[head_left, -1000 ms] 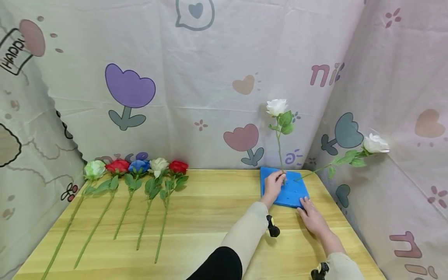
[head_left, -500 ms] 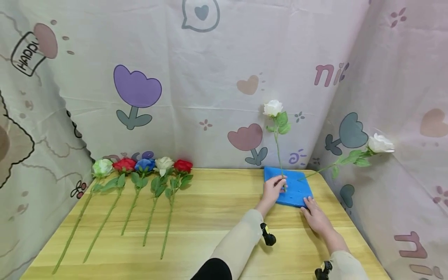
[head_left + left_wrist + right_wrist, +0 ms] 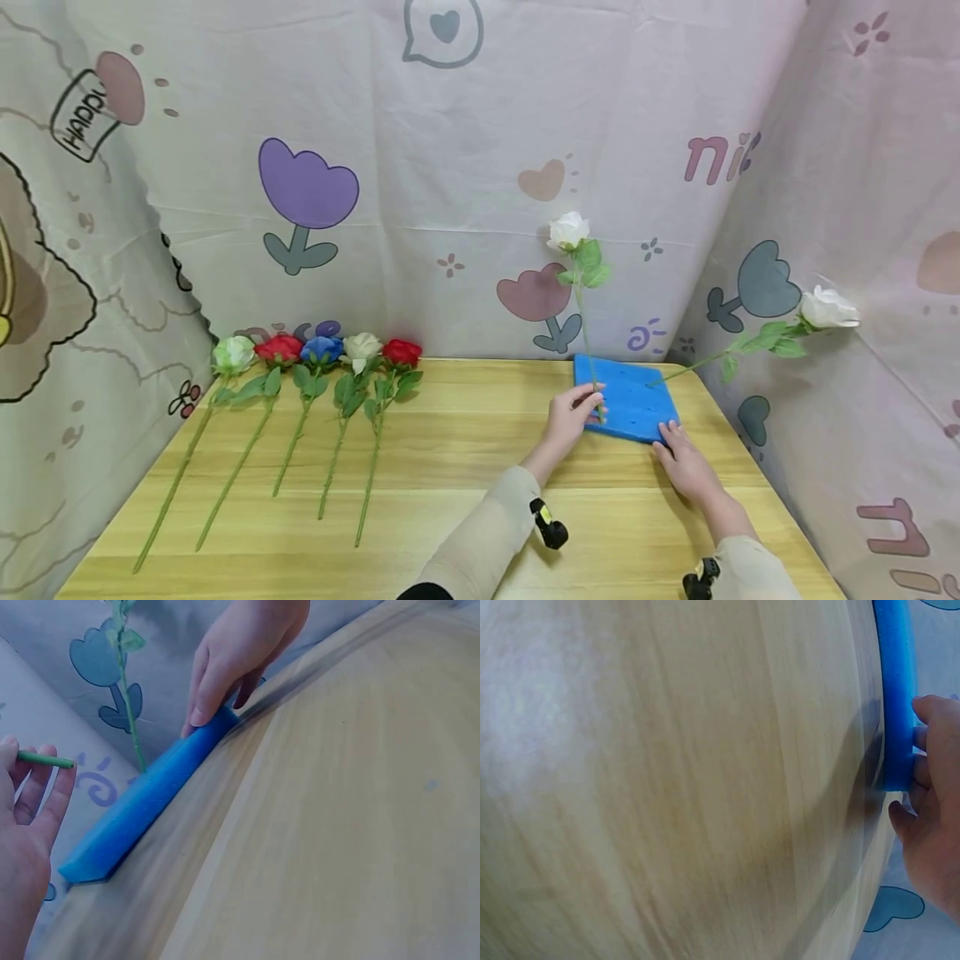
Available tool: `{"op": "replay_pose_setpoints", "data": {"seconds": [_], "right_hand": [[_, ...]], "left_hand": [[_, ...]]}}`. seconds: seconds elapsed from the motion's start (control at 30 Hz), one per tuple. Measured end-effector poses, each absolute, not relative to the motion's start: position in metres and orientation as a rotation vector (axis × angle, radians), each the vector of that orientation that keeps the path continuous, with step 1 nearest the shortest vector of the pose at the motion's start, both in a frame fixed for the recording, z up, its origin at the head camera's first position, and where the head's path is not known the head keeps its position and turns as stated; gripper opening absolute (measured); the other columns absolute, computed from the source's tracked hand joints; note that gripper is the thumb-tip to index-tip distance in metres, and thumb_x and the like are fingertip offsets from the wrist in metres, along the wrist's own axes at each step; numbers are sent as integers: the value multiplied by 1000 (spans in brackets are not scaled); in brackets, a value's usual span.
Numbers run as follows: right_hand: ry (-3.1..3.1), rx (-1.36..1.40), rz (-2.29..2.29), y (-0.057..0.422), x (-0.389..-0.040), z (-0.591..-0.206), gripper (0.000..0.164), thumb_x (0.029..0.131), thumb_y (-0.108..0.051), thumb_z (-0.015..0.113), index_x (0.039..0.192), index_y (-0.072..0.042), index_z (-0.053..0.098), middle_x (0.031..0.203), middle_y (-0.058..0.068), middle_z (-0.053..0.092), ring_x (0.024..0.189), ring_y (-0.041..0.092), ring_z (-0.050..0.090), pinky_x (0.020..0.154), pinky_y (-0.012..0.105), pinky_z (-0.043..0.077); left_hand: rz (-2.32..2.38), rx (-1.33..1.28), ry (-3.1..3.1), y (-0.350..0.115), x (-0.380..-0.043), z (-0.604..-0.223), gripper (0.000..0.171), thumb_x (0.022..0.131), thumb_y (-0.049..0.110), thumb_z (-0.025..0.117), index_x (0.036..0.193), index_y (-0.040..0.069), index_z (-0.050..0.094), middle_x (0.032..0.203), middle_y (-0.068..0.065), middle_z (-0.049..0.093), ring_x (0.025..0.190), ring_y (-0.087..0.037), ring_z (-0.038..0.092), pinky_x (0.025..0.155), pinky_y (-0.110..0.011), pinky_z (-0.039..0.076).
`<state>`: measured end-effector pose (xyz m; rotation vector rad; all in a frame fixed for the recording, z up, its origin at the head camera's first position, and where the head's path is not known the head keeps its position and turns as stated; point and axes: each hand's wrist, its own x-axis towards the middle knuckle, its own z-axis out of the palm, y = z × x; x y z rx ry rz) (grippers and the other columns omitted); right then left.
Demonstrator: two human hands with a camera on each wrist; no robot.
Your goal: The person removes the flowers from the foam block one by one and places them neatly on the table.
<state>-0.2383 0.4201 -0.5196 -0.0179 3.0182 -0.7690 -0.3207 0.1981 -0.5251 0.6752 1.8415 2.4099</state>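
My left hand (image 3: 564,425) pinches the lower stem of a white artificial rose (image 3: 568,231), which stands nearly upright with its bloom against the curtain. The stem's cut end (image 3: 64,763) shows free beyond the fingers in the left wrist view. In the head view that end overlaps the front left part of a blue foam board (image 3: 630,408). Fingers of my right hand (image 3: 684,468) rest on the board's near right corner, the thumb at its front edge (image 3: 898,697). Another white rose (image 3: 828,308) leans far to the right, its stem stuck in the board.
On the wooden table's left side several roses lie in a row: a pale green one (image 3: 234,354), a red one (image 3: 279,348), a blue one (image 3: 322,348), a cream one (image 3: 362,347) and another red one (image 3: 402,352). Printed curtains (image 3: 435,125) enclose the back and sides.
My left hand has drawn the white rose toward the board's front left edge. The right hand keeps its place on the corner. The head view has turned slightly left.
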Motion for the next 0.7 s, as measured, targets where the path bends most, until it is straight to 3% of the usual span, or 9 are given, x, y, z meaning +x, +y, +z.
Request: {"op": "replay_pose_setpoints", "data": {"seconds": [0.23, 0.37, 0.57, 0.7], "right_hand": [[3006, -11, -776, 419, -238, -518, 63, 106, -34, 37, 150, 8, 21, 156, 35, 10, 144, 53, 9, 115, 68, 13], [2990, -2, -770, 419, -238, -517, 63, 106, -34, 36, 151, 7, 20, 156, 35, 9, 144, 53, 8, 115, 68, 13], [2992, -5, -768, 419, -237, -516, 64, 106, -35, 37, 150, 8, 20, 156, 36, 8, 144, 53, 8, 115, 68, 12], [3000, -14, -761, 417, -237, -516, 63, 106, -33, 37, 150, 9, 21, 155, 36, 9, 143, 54, 9, 115, 68, 13]], "left_hand": [[2416, 662, 1827, 171, -307, -514, 27, 96, 17, 62, 120, 7, 68, 105, -36, 63, 80, -9, 70, 75, -44, 62], [2407, 625, 1820, 157, -298, -508, 26, 95, 13, 62, 119, 6, 69, 100, -32, 66, 80, -14, 71, 72, -39, 62], [2369, 641, 1842, 134, -286, -503, 24, 96, 7, 60, 118, 2, 69, 96, -36, 64, 79, -28, 71, 67, -33, 62], [2312, 614, 1868, 113, -277, -502, 24, 96, 6, 60, 117, 1, 68, 93, -28, 68, 75, -18, 69, 67, -33, 62]]}}
